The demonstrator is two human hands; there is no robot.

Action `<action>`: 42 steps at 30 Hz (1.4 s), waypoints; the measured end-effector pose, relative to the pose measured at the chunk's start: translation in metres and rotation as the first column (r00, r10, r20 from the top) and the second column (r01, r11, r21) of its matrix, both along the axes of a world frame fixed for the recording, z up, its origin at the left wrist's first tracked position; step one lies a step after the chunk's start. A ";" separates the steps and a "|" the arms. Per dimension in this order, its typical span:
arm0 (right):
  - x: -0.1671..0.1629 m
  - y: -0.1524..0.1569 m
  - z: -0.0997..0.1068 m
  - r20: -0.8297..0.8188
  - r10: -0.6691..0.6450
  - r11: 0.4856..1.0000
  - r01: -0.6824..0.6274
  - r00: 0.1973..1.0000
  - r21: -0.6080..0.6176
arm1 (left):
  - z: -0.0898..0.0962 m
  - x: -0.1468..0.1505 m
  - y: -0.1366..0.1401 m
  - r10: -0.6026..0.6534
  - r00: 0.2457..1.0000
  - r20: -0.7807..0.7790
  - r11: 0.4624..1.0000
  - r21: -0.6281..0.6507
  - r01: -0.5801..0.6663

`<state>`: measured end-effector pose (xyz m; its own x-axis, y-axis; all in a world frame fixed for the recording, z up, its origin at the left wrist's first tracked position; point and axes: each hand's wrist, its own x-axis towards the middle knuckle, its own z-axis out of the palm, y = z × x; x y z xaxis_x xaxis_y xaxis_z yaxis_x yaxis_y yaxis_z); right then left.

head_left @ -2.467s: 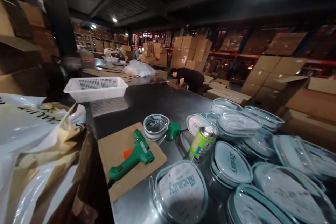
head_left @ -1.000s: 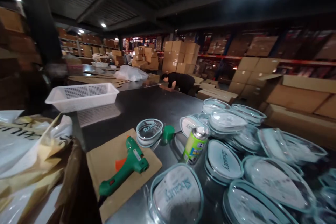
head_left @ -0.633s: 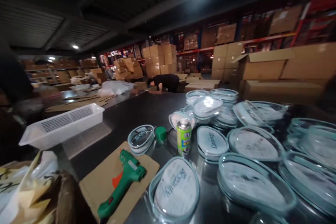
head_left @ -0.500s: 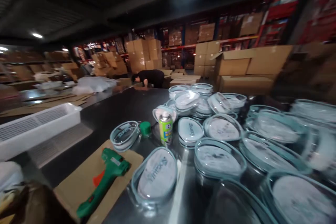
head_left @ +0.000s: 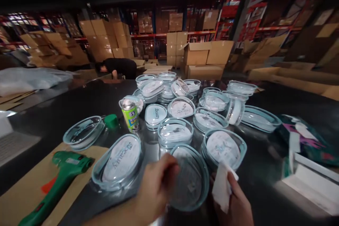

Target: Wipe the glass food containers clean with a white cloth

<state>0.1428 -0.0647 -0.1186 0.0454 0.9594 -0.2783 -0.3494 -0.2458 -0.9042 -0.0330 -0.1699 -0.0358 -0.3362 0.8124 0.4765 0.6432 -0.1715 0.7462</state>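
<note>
My left hand (head_left: 156, 185) is blurred, its fingers curled in front of the left rim of a clear oval dish (head_left: 189, 180) with a bluish edge. What those fingers hold, if anything, is hidden. To the right of that dish, my right hand (head_left: 237, 203) pinches a crumpled white tissue (head_left: 221, 187). Behind it stands another dish (head_left: 224, 148) with a white printed disc inside. On the left lies one more dish (head_left: 122, 162) with lettering. A green spray can (head_left: 130, 116) stands upright near a green cap (head_left: 111, 122).
A green glue gun (head_left: 66, 169) with an orange trigger lies on cardboard (head_left: 16, 190). Several stacked clear dishes (head_left: 150, 88) fill the middle of the dark table. An open white box (head_left: 312, 183) sits at right. Beyond, a person (head_left: 122, 67) bends near cartons (head_left: 203, 56).
The view has swung right, so the table things appear farther left. Both my hands have come in from below, the right one with the tissue.
</note>
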 end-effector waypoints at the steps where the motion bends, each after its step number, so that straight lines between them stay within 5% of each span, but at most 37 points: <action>1: -0.003 0.000 0.003 -0.056 -0.017 0.998 0.013 0.998 -0.069 | -0.004 -0.007 0.004 0.033 0.999 -0.013 0.999 0.024 -0.032; 4: -0.012 0.001 0.008 -0.200 -0.084 0.974 0.038 0.976 -0.222 | -0.024 -0.015 0.007 0.075 0.989 -0.125 0.996 0.064 -0.068; 10: -0.016 -0.001 0.017 -0.253 -0.110 0.971 0.050 0.961 -0.234 | -0.056 0.004 -0.007 -0.015 0.948 -0.319 0.990 -0.138 -0.030; 21: -0.022 -0.004 0.023 -0.170 -0.116 0.993 0.116 0.979 -0.010 | -0.064 0.007 0.000 0.057 0.931 -0.361 0.988 -0.116 -0.106; 26: -0.018 -0.010 0.036 -0.165 -0.123 0.980 0.145 0.979 0.133 | -0.054 0.005 -0.004 0.066 0.919 -0.388 0.998 0.010 -0.067; 29: -0.011 -0.025 0.046 0.058 -0.244 0.964 0.236 0.968 0.125 | -0.050 0.001 -0.004 0.154 0.895 -0.419 0.984 0.147 -0.100; 32: -0.010 -0.044 0.051 0.389 -0.319 0.931 0.209 0.864 0.298 | -0.050 -0.002 -0.003 0.212 0.870 -0.445 0.972 0.191 -0.139; 37: -0.023 -0.062 0.044 0.725 -0.389 0.829 -0.126 0.569 0.545 | -0.052 -0.004 -0.001 0.216 0.846 -0.487 0.969 0.216 -0.122; 42: -0.023 -0.058 0.028 0.790 -0.346 0.755 -0.350 0.506 0.555 | -0.051 -0.004 -0.002 0.150 0.871 -0.468 0.974 0.223 -0.048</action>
<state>0.1196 -0.1227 -0.0901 -0.0934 0.8634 0.4958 0.6223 0.4394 -0.6479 -0.0372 -0.1717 -0.0869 -0.0982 0.6585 0.7461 0.9334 -0.1991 0.2986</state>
